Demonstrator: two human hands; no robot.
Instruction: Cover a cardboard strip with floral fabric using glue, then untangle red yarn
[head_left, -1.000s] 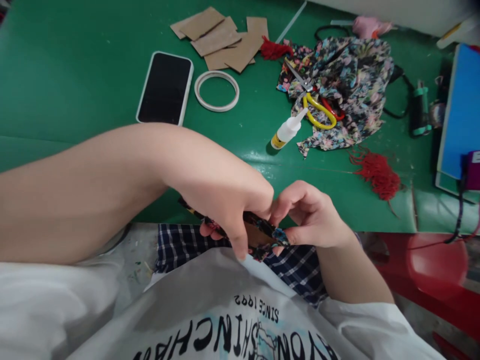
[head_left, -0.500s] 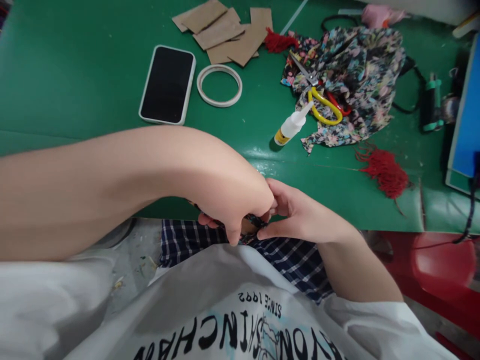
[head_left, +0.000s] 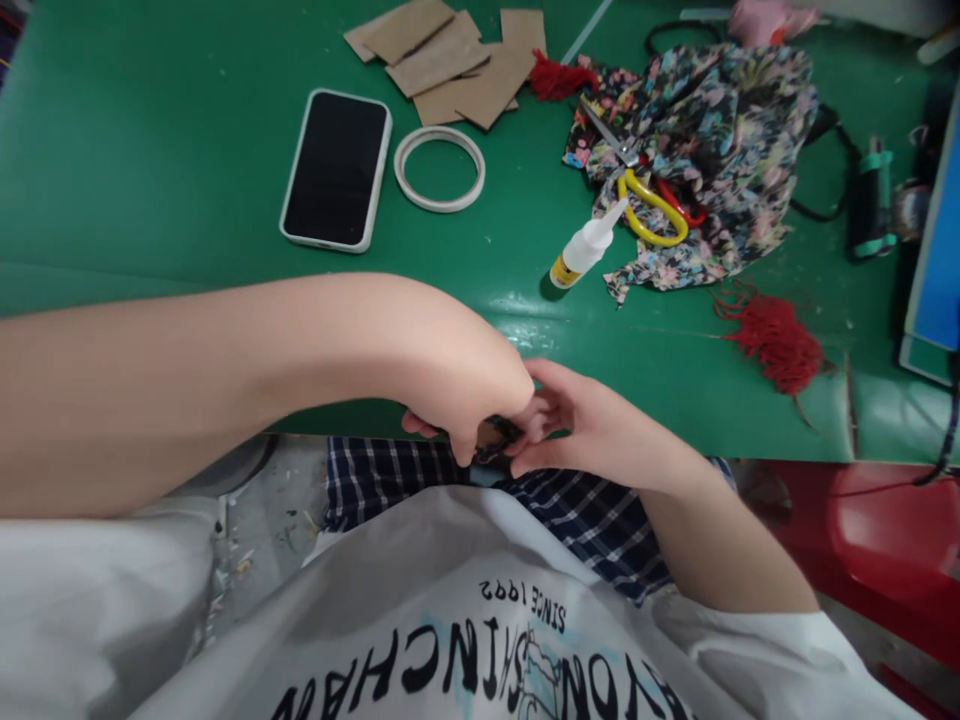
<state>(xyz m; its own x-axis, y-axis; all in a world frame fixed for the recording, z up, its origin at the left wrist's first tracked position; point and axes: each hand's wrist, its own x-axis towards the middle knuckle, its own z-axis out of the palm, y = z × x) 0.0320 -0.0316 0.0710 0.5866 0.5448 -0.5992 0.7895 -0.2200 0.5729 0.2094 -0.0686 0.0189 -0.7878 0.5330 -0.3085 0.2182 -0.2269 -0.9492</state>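
At the table's near edge, above my lap, my left hand (head_left: 469, 400) is bent over and closed on a small brown piece edged with dark floral fabric (head_left: 495, 436). It looks like cardboard, but most of it is hidden behind my fingers. My right hand (head_left: 581, 415) meets it from the other side, its curled fingers and thumb at the piece's right edge. Beyond my hands, a white glue bottle (head_left: 583, 250) with a pointed nozzle stands on the green table. Yellow-handled scissors (head_left: 651, 208) lie on a crumpled floral cloth (head_left: 757, 150).
A phone (head_left: 336, 170) and a tape roll (head_left: 401, 180) lie beyond my left arm. Cardboard pieces (head_left: 439, 65) are piled at the back. Red thread tassels (head_left: 780, 340) lie to the right, near a blue-topped object (head_left: 937, 260). A red stool (head_left: 892, 525) stands below the edge.
Both hands remain together at the fabric-edged piece. My left hand has shifted slightly left and its thumb has risen; the piece is tilted differently, showing less brown. The view has shifted slightly.
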